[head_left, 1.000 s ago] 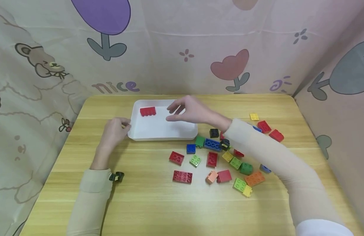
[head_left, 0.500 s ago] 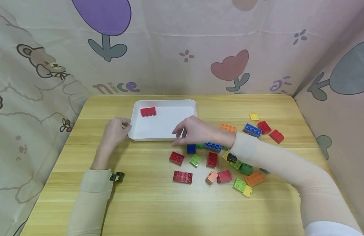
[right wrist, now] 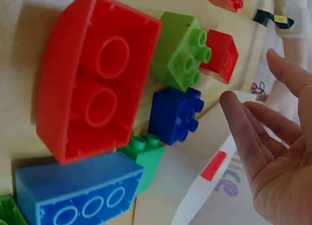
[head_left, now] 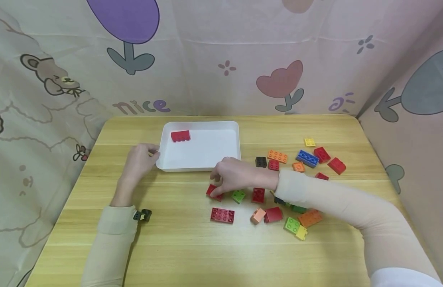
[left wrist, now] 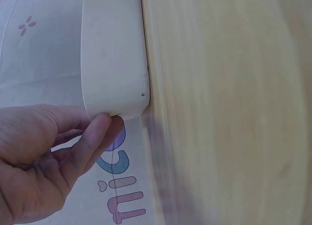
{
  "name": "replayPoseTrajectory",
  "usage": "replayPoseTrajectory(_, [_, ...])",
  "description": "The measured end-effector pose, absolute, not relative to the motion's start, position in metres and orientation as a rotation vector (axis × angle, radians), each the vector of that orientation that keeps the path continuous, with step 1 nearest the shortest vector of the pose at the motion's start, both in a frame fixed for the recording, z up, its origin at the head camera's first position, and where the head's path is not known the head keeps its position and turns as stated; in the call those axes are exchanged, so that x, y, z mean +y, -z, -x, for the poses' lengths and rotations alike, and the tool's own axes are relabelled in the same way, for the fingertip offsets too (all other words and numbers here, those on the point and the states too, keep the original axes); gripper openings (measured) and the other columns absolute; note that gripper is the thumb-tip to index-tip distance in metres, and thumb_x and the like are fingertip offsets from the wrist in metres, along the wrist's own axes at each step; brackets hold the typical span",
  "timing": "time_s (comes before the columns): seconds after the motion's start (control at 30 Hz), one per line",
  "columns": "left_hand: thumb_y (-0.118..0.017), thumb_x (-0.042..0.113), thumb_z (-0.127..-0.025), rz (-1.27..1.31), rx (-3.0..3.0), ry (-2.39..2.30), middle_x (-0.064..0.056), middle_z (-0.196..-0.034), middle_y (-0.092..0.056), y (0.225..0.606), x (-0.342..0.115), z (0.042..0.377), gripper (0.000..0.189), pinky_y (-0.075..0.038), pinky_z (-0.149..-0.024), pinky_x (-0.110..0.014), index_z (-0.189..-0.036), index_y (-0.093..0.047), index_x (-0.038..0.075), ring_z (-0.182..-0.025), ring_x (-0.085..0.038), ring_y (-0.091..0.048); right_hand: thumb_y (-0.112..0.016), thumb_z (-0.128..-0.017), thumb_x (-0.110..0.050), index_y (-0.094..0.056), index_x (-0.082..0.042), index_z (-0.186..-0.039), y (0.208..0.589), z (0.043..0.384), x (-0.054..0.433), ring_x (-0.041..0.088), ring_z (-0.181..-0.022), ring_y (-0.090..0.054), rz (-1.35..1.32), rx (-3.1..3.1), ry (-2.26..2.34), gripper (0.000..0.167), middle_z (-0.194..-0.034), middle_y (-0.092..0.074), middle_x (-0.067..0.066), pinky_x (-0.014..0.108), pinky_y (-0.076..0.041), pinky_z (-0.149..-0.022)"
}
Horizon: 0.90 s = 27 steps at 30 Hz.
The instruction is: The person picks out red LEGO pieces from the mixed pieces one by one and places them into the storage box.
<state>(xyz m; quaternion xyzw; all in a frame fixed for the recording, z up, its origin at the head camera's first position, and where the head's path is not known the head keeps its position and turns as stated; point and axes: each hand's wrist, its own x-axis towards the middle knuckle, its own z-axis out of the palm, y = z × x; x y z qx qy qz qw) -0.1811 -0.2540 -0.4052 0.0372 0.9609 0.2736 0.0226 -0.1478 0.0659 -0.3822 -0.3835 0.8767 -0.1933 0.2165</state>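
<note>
At the left end of the white tray (head_left: 203,153), my left hand (head_left: 139,160) pinches the corner. The left wrist view shows thumb and fingertips against the tray wall (left wrist: 112,49). My right hand (head_left: 235,174) hovers low over a red brick (head_left: 209,192), fingers reaching down around it and partly covering it. In the right wrist view this red brick (right wrist: 222,56) lies near the spread thumb and fingers (right wrist: 231,105), with a gap between them. Close by are a lime green brick (right wrist: 178,49) and a blue brick (right wrist: 175,115). Another red brick (head_left: 180,136) lies inside the tray.
Several loose bricks spread across the table's right half, including a dark red one (head_left: 222,215), an orange one (head_left: 277,156) and a long blue one (head_left: 307,158). My right forearm (head_left: 321,191) passes over some. A printed curtain (head_left: 207,87) hangs behind the table.
My right hand has left the space over the tray and moved down toward me, to the red brick in front of it. The left hand and tray have stayed put.
</note>
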Motion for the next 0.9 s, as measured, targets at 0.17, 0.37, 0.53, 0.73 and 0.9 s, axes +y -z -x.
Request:
replayPoseTrajectory(0.17, [-0.061, 0.008, -0.102, -0.112, 2.974, -0.848, -0.032, -0.114, -0.074, 0.405, -0.254, 0.181, 0.033, -0.051, -0.062, -0.025, -0.127, -0.069, -0.011, -0.08, -0.03, -0.069, -0.086, -0.087, -0.043, -0.08, -0.008, -0.116, 0.387, 0.145, 0.062, 0.017, -0.098, -0.076, 1.066, 2.419, 0.496, 0.045, -0.107, -0.082, 0.006, 0.031, -0.063, -0.09])
replayPoseTrajectory(0.37, [-0.061, 0.008, -0.101, -0.115, 2.977, -0.848, -0.032, -0.114, -0.074, 0.404, -0.254, 0.181, 0.033, -0.05, -0.063, -0.025, -0.127, -0.069, -0.011, -0.081, -0.031, -0.068, -0.087, -0.086, -0.044, -0.082, -0.011, -0.104, 0.394, 0.144, 0.06, 0.006, -0.067, -0.058, 1.111, 2.417, 0.444, 0.038, -0.082, -0.077, -0.001, 0.019, -0.048, -0.062])
replayPoseTrajectory(0.53, [-0.062, 0.007, -0.101, -0.121, 2.979, -0.854, -0.032, -0.114, -0.074, 0.404, -0.253, 0.181, 0.032, -0.05, -0.062, -0.023, -0.127, -0.069, -0.012, -0.081, -0.031, -0.068, -0.088, -0.085, -0.043, -0.082, -0.01, -0.106, 0.4, 0.142, 0.06, 0.004, -0.065, -0.054, 1.133, 2.403, 0.442, 0.04, -0.079, -0.075, -0.005, 0.018, -0.044, -0.058])
replayPoseTrajectory(0.73, [-0.061, 0.007, -0.101, -0.119, 2.979, -0.854, -0.033, -0.114, -0.074, 0.405, -0.255, 0.18, 0.033, -0.05, -0.061, -0.024, -0.127, -0.069, -0.012, -0.08, -0.031, -0.068, -0.088, -0.086, -0.043, -0.081, -0.008, -0.116, 0.402, 0.141, 0.058, 0.006, -0.073, -0.061, 1.152, 2.397, 0.426, 0.047, -0.094, -0.08, 0.0, 0.019, -0.05, -0.064])
replayPoseTrajectory(0.9, [-0.062, 0.006, -0.101, -0.128, 2.984, -0.85, -0.033, -0.114, -0.074, 0.405, -0.255, 0.18, 0.032, -0.051, -0.062, -0.024, -0.126, -0.069, -0.012, -0.081, -0.033, -0.069, -0.087, -0.086, -0.043, -0.081, -0.008, -0.117, 0.403, 0.141, 0.058, 0.005, -0.073, -0.061, 1.16, 2.396, 0.432, 0.046, -0.094, -0.081, 0.0, 0.019, -0.05, -0.064])
